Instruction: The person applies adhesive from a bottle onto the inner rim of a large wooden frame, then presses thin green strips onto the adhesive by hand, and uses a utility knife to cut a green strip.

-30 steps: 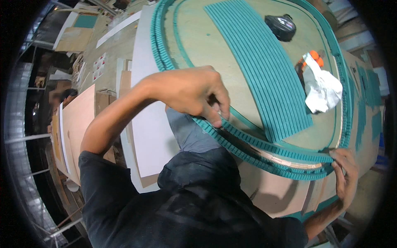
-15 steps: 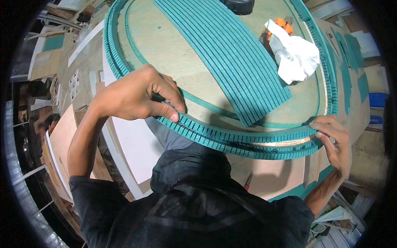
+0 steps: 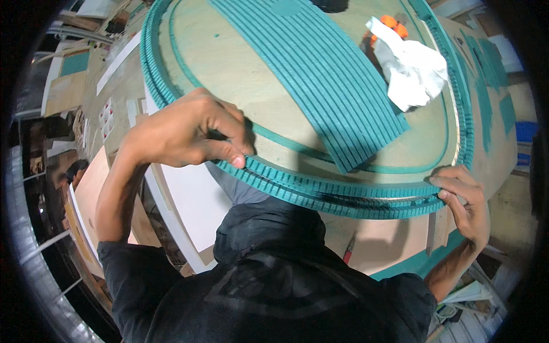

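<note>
A green strip with close-set slots (image 3: 343, 190) curves along the near edge of a large oval board (image 3: 240, 86). A second slotted row runs just below it, with a dark groove between the two. My left hand (image 3: 191, 128) is closed, thumb and fingers pinching the strip at the near left of the curve. At the near right, my right hand (image 3: 464, 197) pinches the strip's edge between thumb and fingers. A wide green slotted panel (image 3: 320, 86) lies across the board. Beside it sits a crumpled white cloth or paper (image 3: 414, 71), next to an orange-handled object (image 3: 393, 27).
A black object (image 3: 330, 4) rests at the board's far side. Below the board lie a pale wooden sheet (image 3: 374, 246) and a red-and-dark tool (image 3: 349, 251). White panels (image 3: 197, 211) stand at the left. Partly visible at the far left is another person (image 3: 71, 171).
The pale wood that showed between the two slotted rows near my right hand is now mostly covered. Both hands keep their grip in nearly the same places; the view has shifted slightly.
</note>
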The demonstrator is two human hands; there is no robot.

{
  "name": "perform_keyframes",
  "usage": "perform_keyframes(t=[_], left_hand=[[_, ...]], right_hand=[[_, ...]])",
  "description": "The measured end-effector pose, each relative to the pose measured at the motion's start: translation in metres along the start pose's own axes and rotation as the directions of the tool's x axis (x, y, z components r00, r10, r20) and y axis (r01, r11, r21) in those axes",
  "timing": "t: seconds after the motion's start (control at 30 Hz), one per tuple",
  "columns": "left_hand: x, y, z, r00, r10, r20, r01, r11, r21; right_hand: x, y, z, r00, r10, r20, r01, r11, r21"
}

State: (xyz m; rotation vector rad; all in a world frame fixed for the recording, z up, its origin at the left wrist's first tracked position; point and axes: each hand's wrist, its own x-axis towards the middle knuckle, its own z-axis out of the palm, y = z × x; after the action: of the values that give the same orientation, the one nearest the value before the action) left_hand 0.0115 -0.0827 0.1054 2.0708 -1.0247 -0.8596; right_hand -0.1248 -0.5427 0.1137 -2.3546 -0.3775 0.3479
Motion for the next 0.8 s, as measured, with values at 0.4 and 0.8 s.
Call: perform_keyframes(t=[0.4,0.8], left_hand=[[0.007,0.001,0.003,0.992,-0.124,0.003,0.124,0.989,-0.074],[0.006,-0.002,0.000,0.999,-0.053,0.014,0.053,0.999,0.007]], right_hand=[[-0.005,0.015,-0.003,0.996,-0.093,-0.007,0.093,0.996,0.010],[0.008,0.009,-0.015,0.985,-0.050,0.164,0.046,0.999,0.026]])
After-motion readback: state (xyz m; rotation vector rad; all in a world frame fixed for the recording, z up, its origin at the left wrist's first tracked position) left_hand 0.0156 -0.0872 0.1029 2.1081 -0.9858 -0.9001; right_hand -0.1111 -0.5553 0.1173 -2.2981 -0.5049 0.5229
